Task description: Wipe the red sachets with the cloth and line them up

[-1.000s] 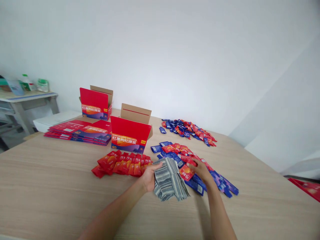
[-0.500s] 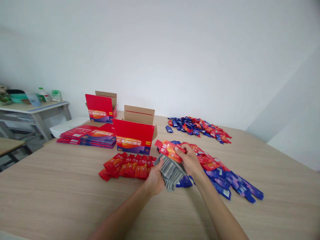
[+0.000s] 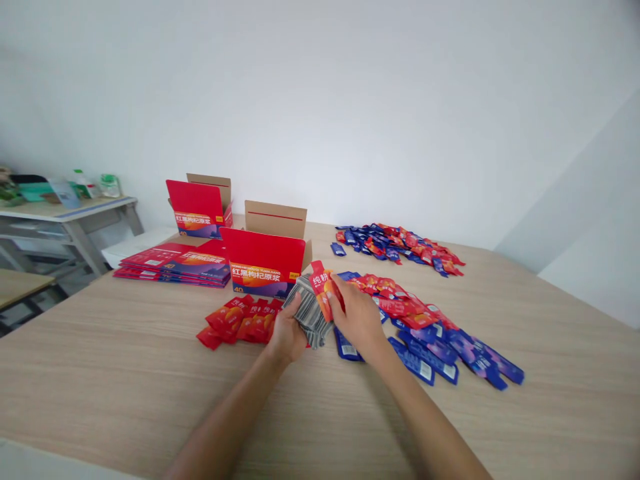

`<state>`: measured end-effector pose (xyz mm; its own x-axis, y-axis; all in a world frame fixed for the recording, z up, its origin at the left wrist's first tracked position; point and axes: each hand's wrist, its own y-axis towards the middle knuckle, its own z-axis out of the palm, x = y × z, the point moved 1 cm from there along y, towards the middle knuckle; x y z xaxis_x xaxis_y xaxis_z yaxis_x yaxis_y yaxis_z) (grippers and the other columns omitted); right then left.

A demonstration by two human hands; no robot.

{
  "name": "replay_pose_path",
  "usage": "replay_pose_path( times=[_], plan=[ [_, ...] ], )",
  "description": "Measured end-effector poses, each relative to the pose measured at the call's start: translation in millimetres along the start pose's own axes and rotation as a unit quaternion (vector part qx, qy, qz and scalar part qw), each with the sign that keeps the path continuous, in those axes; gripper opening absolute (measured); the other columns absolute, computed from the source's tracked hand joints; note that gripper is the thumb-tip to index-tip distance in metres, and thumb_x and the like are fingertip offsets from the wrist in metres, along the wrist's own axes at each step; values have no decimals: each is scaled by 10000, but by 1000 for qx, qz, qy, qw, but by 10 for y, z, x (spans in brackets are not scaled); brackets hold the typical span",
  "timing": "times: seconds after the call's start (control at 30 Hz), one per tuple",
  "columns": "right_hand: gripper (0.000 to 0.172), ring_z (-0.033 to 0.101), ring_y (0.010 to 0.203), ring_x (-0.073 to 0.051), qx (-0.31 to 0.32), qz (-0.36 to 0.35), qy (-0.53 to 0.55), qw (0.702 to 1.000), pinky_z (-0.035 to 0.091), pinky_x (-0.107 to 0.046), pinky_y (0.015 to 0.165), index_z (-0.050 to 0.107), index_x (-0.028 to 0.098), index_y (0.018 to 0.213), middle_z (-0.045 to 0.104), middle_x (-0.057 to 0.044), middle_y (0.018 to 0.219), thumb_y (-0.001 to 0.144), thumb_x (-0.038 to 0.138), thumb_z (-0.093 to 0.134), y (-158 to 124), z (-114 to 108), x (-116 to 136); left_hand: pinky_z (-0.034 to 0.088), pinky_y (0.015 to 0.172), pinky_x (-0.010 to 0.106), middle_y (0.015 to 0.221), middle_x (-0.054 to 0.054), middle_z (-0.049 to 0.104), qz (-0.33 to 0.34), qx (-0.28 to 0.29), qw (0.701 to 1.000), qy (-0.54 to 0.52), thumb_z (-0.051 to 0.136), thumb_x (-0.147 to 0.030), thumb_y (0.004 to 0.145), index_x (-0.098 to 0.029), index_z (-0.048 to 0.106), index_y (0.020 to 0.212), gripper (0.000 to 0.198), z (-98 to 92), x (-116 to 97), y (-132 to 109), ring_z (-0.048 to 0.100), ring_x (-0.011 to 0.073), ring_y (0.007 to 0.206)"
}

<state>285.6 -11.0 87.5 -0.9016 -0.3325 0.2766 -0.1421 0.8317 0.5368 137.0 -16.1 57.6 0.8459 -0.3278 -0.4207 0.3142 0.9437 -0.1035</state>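
Observation:
My left hand (image 3: 289, 335) is closed on a grey-and-black striped, cloth-like piece (image 3: 311, 313), whose kind I cannot make out. In my right hand (image 3: 356, 313) a red sachet (image 3: 320, 283) is pinched, tilted upright against the striped piece. Under and left of my left hand lies a row of red sachets (image 3: 239, 319), partly hidden by it. Just behind the hands stands an open red carton (image 3: 260, 263) with its flaps up. To the right, beside my right hand, red sachets (image 3: 400, 300) and blue sachets (image 3: 440, 350) lie overlapping.
A second open red carton (image 3: 195, 203) stands farther back left, with a stack of flat red cartons (image 3: 175, 263) before it. A mixed heap of small red and blue sachets (image 3: 400, 245) lies near the wall. Another table (image 3: 60, 215) with bottles stands far left.
Both hands have moved left with the striped piece and the red sachet. The sachet has swung from nearly level to more upright. More blue sachets now show beside my right hand.

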Motion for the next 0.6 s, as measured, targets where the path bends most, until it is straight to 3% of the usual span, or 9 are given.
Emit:
replay_pose_path(
  times=[0.13, 0.23, 0.37, 0.6],
  plan=[
    [467, 395, 1377, -321, -22, -143, 1, 989, 295, -572, 1122, 510, 201, 1402, 447, -165, 1473, 950, 186, 392, 5, -19, -13, 432, 1086, 455, 1248, 147, 687, -26, 37, 999, 5, 531, -351, 935, -102, 581, 1334, 472, 9, 46, -25, 615, 293, 1211],
    [484, 262, 1469, -288, 17, -195, 48, 980, 237, -581, 1167, 513, 196, 1388, 317, -143, 1576, 941, 115, 347, -5, -8, -41, 419, 1097, 461, 1253, 145, 686, -37, 57, 998, 8, 522, -349, 940, -109, 580, 1338, 469, -8, 97, -37, 608, 297, 1221],
    [481, 261, 1466, -291, 5, -206, 64, 976, 283, -559, 1169, 513, 152, 1378, 336, -158, 1559, 923, 100, 365, -24, 18, -43, 419, 1098, 449, 1239, 134, 695, -34, 70, 997, 7, 512, -338, 946, -121, 593, 1327, 446, -42, 137, -36, 607, 289, 1224],
    [464, 433, 1307, -321, -23, -173, 39, 984, 410, -551, 1087, 577, 145, 1323, 471, -184, 1391, 883, 112, 434, -69, 84, 80, 443, 1076, 422, 1190, 135, 716, -23, 59, 998, -19, 467, -362, 969, -107, 622, 1285, 435, -24, 82, -33, 632, 278, 1189]
  ],
)
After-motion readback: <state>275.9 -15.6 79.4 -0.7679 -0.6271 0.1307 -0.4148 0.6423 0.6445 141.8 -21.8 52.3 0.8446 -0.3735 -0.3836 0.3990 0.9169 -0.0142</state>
